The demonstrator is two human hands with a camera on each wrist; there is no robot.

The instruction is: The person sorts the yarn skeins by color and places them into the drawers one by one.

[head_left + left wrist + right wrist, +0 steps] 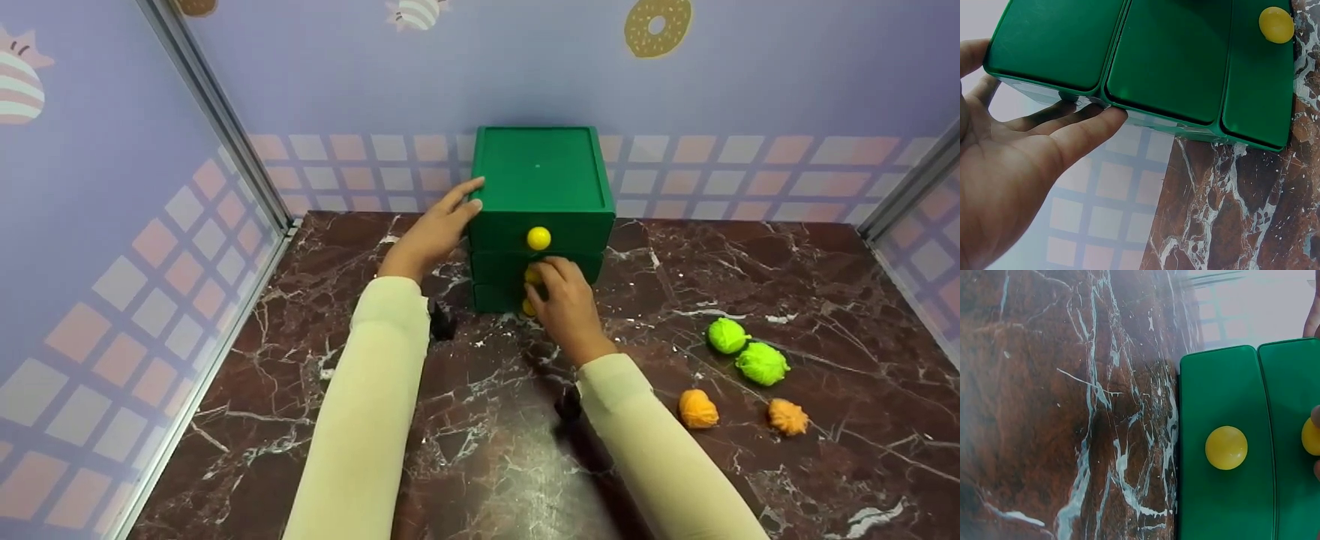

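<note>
A green three-drawer box (540,176) with yellow round knobs stands against the back wall. My left hand (431,234) steadies its left side, with fingertips at the top left edge. In the left wrist view those extended fingers (1086,135) lie along the side of the box. The thumb and fingers of my right hand (571,304) pinch the middle drawer knob (1311,437), partly covering it. Above them is the top knob (538,238); the bottom knob (1226,448) shows fully in the right wrist view. All three drawers look closed.
Two lime-green balls (762,364) that look like yarn lie on the dark marbled tabletop (480,457), to the right. Nearer me are two small orange lumpy things (698,409). Patterned panels (360,75) enclose the back and sides.
</note>
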